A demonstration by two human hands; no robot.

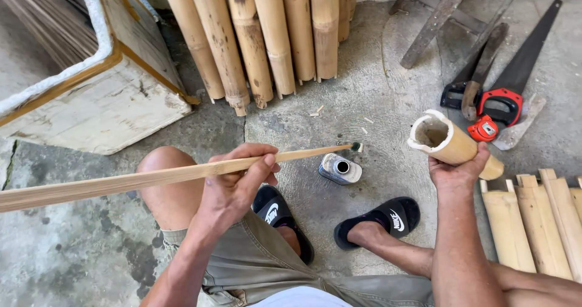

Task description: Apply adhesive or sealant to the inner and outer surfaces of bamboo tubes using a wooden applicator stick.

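A person sits low over a concrete floor point(364, 101), knees apart, feet in black slide sandals point(382, 219). The left hand point(233, 182) is closed around a long bamboo stick point(121, 182), thumb and fingers pinching it near its forward third; the stick runs from the left edge of the view toward the middle, and its far tip carries a small dark brush head point(356, 146). That tip hangs just above and beside a small open metal can point(339, 168), which lies tilted on the floor between the feet, mouth toward the camera. The right hand point(458, 170) grips a short cut section of thick bamboo tube point(451, 142) from below, fingers wrapped round it, the hollow white-rimmed end tilted up and to the left. Beside that hand, at the right edge, flat bamboo slats point(539, 222) lie side by side. Farther off on the right lie two handsaws point(515, 79), an orange tape measure point(484, 128) and a worn blade with a wooden handle point(479, 82). At the top, whole bamboo poles point(267, 34) stand in a row, and a weathered white box point(91, 94) sits at the left.
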